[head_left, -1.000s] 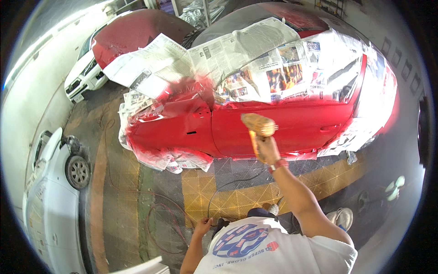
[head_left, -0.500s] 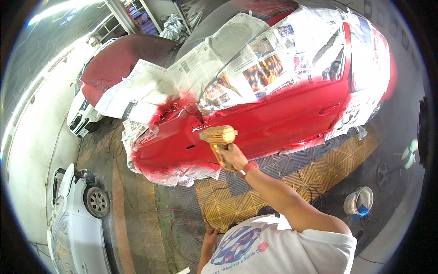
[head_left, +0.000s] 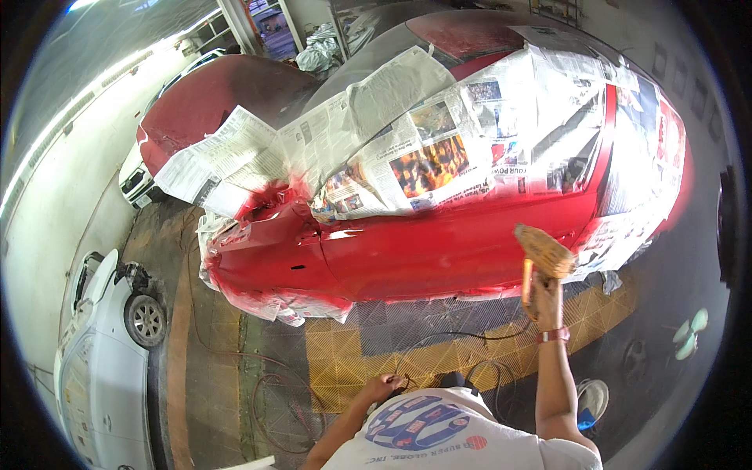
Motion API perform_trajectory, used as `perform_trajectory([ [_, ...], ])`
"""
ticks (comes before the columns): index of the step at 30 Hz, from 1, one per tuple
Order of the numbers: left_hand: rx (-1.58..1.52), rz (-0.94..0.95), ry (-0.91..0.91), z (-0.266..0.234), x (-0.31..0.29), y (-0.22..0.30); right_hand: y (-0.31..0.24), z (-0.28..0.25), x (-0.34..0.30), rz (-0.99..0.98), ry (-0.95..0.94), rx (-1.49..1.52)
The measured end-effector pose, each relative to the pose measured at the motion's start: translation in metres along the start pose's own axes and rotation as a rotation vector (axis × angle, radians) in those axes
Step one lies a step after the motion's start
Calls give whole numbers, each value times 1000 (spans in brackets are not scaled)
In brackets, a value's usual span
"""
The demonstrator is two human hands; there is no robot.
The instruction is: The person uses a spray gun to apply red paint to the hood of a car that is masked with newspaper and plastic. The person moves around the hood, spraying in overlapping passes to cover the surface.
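My right hand (head_left: 546, 294) is closed around the handle of a yellow heat gun (head_left: 546, 251), its nozzle directed up and left over the rear of the door. Behind it stretches the glossy red side of a car (head_left: 415, 254), with a dark slot in the fender. Newspaper sheets (head_left: 431, 157) cover its windows and part of its hood. Low by my waist, my left hand (head_left: 384, 385) is closed on a black cord (head_left: 462, 336) that runs toward the heat gun. The finger details there are small.
A white car (head_left: 110, 392) stands at the left. A hose (head_left: 258, 392) lies on the yellow and grey floor tiles (head_left: 337, 368). At the right are a bucket (head_left: 593, 395) with something blue and a pale green fan (head_left: 689, 335).
My right hand has carried the heat gun to the right along the car, from near the front door edge to the rear. My left hand stays low by my waist, and the view has shifted.
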State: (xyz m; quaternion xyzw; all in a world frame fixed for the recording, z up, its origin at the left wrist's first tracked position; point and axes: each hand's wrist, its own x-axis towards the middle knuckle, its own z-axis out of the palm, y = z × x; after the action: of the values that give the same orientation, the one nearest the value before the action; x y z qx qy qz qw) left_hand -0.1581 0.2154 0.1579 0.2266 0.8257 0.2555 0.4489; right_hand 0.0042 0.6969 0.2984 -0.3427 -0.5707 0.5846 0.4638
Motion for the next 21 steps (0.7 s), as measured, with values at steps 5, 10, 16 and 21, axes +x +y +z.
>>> perform_trajectory([
  [5,2,156,-94,2,15,90,-32,-101,71,115,159,-187],
  [10,37,312,-120,7,13,130,-29,-166,138,48,343,-121],
  [16,-3,311,-186,8,18,127,-2,-198,164,89,390,24],
  [21,-31,84,-93,14,25,28,26,-133,61,140,193,-66],
])
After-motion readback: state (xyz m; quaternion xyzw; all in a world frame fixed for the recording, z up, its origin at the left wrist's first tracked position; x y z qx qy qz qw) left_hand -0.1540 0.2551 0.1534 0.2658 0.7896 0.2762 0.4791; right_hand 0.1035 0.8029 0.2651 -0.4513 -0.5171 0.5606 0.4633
